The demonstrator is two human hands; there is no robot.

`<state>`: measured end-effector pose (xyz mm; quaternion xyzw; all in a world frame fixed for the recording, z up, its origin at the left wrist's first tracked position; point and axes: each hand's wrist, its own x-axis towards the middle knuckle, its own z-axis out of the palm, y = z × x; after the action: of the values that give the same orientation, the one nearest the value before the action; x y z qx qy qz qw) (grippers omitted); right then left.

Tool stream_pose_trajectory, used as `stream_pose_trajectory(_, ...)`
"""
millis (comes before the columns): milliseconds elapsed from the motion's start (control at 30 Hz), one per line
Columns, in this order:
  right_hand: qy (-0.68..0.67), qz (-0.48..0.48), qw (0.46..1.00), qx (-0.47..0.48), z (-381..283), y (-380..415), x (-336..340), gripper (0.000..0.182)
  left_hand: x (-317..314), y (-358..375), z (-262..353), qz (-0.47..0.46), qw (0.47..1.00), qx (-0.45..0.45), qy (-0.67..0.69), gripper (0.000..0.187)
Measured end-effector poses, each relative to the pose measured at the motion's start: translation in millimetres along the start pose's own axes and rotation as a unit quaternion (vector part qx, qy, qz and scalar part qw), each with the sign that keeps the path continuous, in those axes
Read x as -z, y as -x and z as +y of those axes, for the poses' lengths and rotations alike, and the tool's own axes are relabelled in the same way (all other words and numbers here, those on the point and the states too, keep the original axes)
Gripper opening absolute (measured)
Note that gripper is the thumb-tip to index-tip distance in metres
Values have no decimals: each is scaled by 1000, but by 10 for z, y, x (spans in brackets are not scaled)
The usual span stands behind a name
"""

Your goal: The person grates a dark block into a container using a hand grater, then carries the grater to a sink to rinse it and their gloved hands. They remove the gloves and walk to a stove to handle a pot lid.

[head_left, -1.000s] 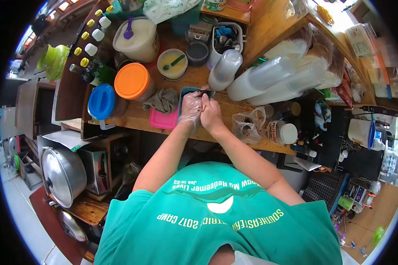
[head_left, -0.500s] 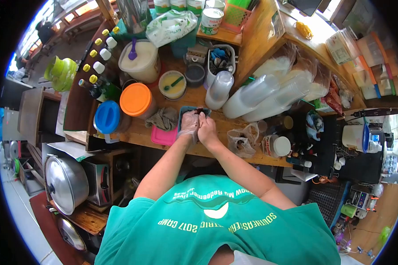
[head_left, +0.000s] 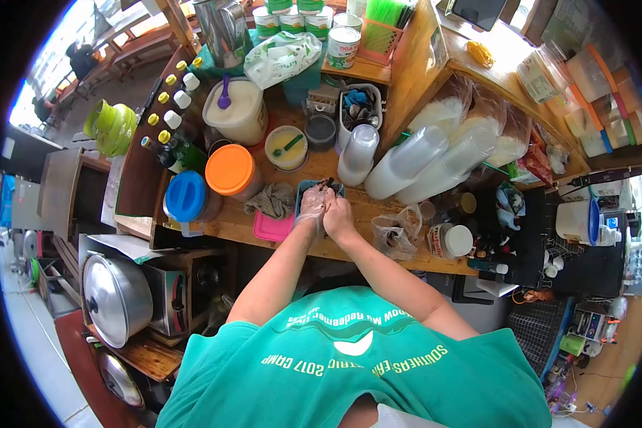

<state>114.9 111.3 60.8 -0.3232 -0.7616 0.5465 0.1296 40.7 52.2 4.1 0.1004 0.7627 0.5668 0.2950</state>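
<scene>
Over a small blue container (head_left: 302, 188), my two hands meet side by side. My left hand (head_left: 313, 202) wears a clear plastic glove, its fingers curled at a dark brown, crumbly-looking clump (head_left: 326, 184) whose kind I cannot make out. Pressed against it is my bare right hand (head_left: 339, 217), closed, with its fingertips at the same clump; what it grips is hidden. A pink lid (head_left: 272, 227) lies left of the container, and a crumpled grey-brown cloth (head_left: 271, 201) rests partly on it.
An orange-lidded tub (head_left: 230, 171) and a blue-lidded pitcher (head_left: 186, 196) stand at left. Behind are a tub of white powder (head_left: 234, 114) and a tub of yellowish contents (head_left: 286, 148). Stacked plastic cups (head_left: 358, 153) and a knotted plastic bag (head_left: 398, 234) are at right.
The whole view has shifted slightly, so things appear lower and further right. My hands stay together at the container, and more of the dark clump shows above my fingers.
</scene>
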Motion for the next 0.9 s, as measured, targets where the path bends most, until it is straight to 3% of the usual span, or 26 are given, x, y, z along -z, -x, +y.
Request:
stream_pose_trajectory(133,-23,-3,1000,10,76,-24,-43,54,27,32,28,7,999,-25,-29,32)
stream_pose_trajectory(200,-22,-8,1000,6,24,-24,-19,54,2,-20,3,74,985,-121,-100,35)
stream_pose_trajectory(233,-18,-15,1000,0,-1,-26,-7,54,-27,-33,-14,74,984,-125,-102,35)
stream_pose_trajectory(300,-18,-17,1000,-10,52,-63,-29,54,-89,14,52,162,987,22,10,42)
stream_pose_trajectory(333,-14,-21,999,-24,85,-74,-40,55,-62,27,77,158,987,18,6,42)
stream_pose_trajectory(433,2,-6,1000,-9,61,-45,-44,56,34,55,173,109,967,98,-207,53)
stream_pose_trajectory(467,-2,0,1000,-9,22,-48,-29,56,46,138,275,106,967,94,-212,53)
stream_pose_trajectory(533,-8,-3,999,-46,-75,-42,4,54,58,348,376,52,997,17,63,54)
stream_pose_trajectory(567,-11,1,999,-47,-83,-44,7,54,31,381,285,49,997,15,59,54)
stream_pose_trajectory(633,5,-5,999,-49,-96,-56,3,54,-55,284,-97,29,983,-38,177,49)
stream_pose_trajectory(733,0,-11,999,-38,-109,-56,3,53,-235,18,-684,90,957,-108,252,42)
stream_pose_trajectory(867,13,-15,999,-37,-109,-62,-18,51,-182,338,-180,82,965,-143,205,37)
stream_pose_trajectory(900,22,-13,1000,-3,-84,-70,-47,50,-171,345,-188,63,955,-108,267,37)
